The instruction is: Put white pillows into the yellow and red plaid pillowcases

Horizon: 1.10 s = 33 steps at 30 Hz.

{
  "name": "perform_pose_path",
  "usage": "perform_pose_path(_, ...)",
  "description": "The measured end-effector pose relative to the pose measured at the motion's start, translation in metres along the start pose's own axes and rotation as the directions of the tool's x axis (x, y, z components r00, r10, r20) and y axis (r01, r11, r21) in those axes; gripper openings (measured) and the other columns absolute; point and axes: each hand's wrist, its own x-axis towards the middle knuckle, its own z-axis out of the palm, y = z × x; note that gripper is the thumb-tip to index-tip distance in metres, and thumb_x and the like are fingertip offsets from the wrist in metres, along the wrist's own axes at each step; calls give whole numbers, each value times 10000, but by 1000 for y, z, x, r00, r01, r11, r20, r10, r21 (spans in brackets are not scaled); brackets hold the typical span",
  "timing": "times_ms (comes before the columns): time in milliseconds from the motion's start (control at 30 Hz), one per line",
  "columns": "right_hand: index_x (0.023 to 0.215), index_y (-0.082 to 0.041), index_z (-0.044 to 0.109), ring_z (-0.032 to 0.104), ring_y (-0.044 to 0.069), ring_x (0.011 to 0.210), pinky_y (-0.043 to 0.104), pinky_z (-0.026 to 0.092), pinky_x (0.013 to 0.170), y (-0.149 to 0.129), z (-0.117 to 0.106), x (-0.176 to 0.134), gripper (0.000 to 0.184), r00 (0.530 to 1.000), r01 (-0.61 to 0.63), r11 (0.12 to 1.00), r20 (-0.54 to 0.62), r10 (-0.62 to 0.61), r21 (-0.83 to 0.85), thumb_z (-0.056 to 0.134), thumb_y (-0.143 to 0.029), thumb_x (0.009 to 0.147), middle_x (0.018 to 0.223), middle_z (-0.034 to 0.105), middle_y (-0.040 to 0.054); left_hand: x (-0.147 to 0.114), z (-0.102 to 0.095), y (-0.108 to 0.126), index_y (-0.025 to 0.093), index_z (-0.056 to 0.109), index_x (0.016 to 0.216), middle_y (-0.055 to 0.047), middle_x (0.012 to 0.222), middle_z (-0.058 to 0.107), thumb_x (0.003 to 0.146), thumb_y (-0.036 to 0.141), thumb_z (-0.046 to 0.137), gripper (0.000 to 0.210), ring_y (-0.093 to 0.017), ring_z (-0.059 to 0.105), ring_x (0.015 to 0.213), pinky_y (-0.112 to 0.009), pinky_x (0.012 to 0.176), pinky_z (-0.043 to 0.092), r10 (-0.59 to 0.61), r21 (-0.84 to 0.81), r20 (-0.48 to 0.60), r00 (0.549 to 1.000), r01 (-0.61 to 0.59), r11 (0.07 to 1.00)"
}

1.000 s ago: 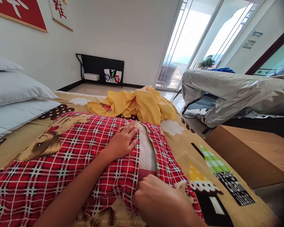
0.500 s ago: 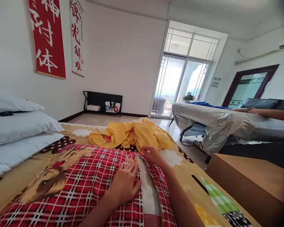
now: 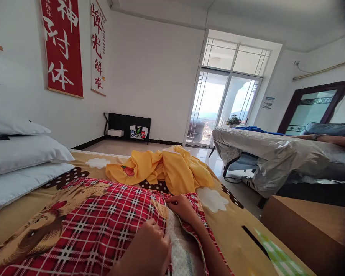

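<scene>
A red plaid fabric cover (image 3: 103, 222) with a brown cartoon animal print lies spread on the bed in front of me. Along its right side a long opening shows a pale patterned layer (image 3: 178, 239) inside. My left hand (image 3: 153, 245) is closed with curled fingers on the cover's edge, left of the opening. At the far end of the opening, my right hand (image 3: 182, 209) has its thumb and fingers together on the cover's edge. Just beyond the right hand lies a crumpled yellow cloth (image 3: 172, 168).
White pillows (image 3: 25, 153) are stacked at the left. A cardboard box (image 3: 310, 230) stands by the bed's right side. Behind it is a plastic-covered piece of furniture (image 3: 276, 153), with another person's arm (image 3: 333, 140) over it. A low black bench (image 3: 120, 122) stands against the wall.
My left hand has gone from lying flat on the cover to curling at its edge, nearer to me. My right hand has drawn slightly nearer and onto the opening's far end.
</scene>
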Motion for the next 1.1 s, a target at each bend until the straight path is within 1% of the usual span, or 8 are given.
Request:
perform_pose_path(167,869,-147,751,624,181,725,257,435,681,0,-2,2,269,1000,-12,987,23,8,163,554,-263,730,813,731,45,-1,1,3,159,609,729,-86,733,681,845,219,496,173,-218,641,683,-369,701,437,8,64,12,1000,-9,998)
perform_pose_path(300,846,-153,677,559,142,662,223,358,606,-4,6,3,189,1000,3,1000,13,-3,-22,513,-190,758,729,669,15,3,11,5,152,633,737,-95,722,691,832,175,504,161,-229,653,655,-381,681,452,-8,135,15,1000,6,991)
perform_pose_path(467,932,-155,614,597,174,811,236,349,699,-10,17,-1,180,999,-34,977,-12,32,-210,483,-144,809,877,684,64,6,16,15,150,687,791,-131,767,715,875,175,464,240,-244,679,675,-387,687,475,-72,175,107,992,52,983)
perform_pose_path(567,937,-162,620,603,184,841,239,343,713,-14,15,-4,207,999,-19,976,-42,10,-218,461,-118,811,868,685,68,0,-6,26,146,697,858,-136,806,724,911,247,444,277,-263,693,725,-408,751,485,-126,175,155,980,98,980)
perform_pose_path(700,861,-163,651,607,183,787,238,332,669,-17,8,-3,207,995,-11,983,-102,-8,-182,473,-109,772,797,687,57,2,-61,25,151,706,907,-127,821,732,933,380,429,361,-281,696,749,-379,688,498,-170,148,243,955,136,979)
perform_pose_path(867,701,-144,661,596,179,663,241,324,579,-9,6,5,181,985,-29,996,-174,14,-85,500,-192,767,680,670,56,68,-109,-30,196,726,836,-93,897,735,864,358,499,280,-259,671,844,-333,704,491,-193,-82,126,973,204,976)
perform_pose_path(1000,747,-143,671,603,177,671,237,357,591,0,9,6,210,978,-18,999,-210,10,-37,490,-237,799,698,682,51,122,-73,-69,147,721,869,-114,967,724,782,153,472,265,-248,655,910,-330,789,491,-370,-228,19,929,365,903)
perform_pose_path(1100,759,-145,658,612,176,703,235,377,615,5,14,6,229,973,-14,999,-232,3,-45,472,-253,838,742,695,58,122,-21,-75,144,734,835,-103,912,734,726,90,434,324,-229,667,882,-305,800,500,-386,-322,32,922,375,870)
